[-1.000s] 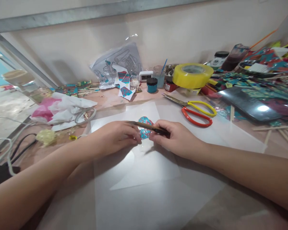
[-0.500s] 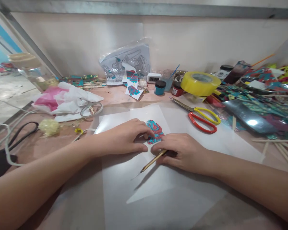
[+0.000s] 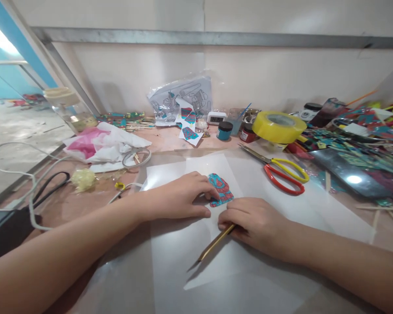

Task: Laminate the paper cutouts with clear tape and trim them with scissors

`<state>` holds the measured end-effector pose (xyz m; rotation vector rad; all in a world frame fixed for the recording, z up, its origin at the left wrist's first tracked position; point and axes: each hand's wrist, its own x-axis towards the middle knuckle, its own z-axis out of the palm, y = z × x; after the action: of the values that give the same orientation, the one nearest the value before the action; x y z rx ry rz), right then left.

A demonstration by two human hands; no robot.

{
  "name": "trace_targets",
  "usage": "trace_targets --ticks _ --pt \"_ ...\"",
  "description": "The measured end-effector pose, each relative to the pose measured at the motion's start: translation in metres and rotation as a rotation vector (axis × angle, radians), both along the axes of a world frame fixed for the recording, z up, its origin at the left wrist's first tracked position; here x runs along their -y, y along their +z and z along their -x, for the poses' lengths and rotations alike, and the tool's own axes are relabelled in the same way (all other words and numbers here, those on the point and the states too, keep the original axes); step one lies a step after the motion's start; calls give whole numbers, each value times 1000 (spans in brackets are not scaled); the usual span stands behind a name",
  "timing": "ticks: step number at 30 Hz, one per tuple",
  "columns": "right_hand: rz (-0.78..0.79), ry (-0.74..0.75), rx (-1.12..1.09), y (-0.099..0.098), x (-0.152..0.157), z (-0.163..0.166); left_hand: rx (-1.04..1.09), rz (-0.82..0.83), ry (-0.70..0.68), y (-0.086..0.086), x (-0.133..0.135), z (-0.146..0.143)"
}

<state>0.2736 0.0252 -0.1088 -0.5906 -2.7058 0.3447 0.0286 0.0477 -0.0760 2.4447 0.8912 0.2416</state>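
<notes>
A small painted cut-out (image 3: 221, 189) in turquoise and red lies on white paper (image 3: 183, 261). My left hand (image 3: 183, 196) rests on the paper, with its bent fingertips at the cut-out's left edge and the thumb apart from them. Just below and right of the cut-out, my right hand (image 3: 258, 226) is closed around a craft knife (image 3: 216, 242). The knife's brownish-gold handle slants down to the left and ends in a thin grey blade close to the paper. The curled fingers hide its upper end.
Scissors (image 3: 283, 174) with red and yellow handles lie to the right, below a yellow tape roll (image 3: 280, 126). Paint jars (image 3: 224, 131) and painted paper pieces (image 3: 188, 131) stand or lie at the back. At left are crumpled tissue (image 3: 108, 144) and white cables (image 3: 32, 196).
The camera view has tilted up, so everything sits lower and slightly right. My right fingers have curled in more around the knife. My left hand keeps its place at the cut-out.
</notes>
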Motion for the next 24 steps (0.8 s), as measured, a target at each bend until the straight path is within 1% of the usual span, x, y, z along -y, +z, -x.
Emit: trace_targets --ticks 3,5,9,11,13,15,18,21,24 --pt "70 -78 -33 -5 -1 3 -9 -12 -25 0 0 -1" --pt "149 -129 -57 -5 -3 5 -13 -22 -39 -1 0 -3" --pt "378 -280 -58 3 -9 9 -4 -31 -75 0 0 -4" --pt "472 -330 -64 7 -10 10 13 -40 -98 1 0 -3" --pt "527 -341 -86 10 -11 11 37 -45 -103 1 1 -3" --pt "542 -341 -104 11 -12 10 49 -32 -93 1 2 -3" --pt "569 -334 -115 13 -14 9 67 -43 -36 -3 6 -8" --pt "632 -297 -130 16 -15 8 103 -170 35 -15 11 -19" --pt "720 -250 -127 20 -15 8 107 -279 32 -27 13 -30"
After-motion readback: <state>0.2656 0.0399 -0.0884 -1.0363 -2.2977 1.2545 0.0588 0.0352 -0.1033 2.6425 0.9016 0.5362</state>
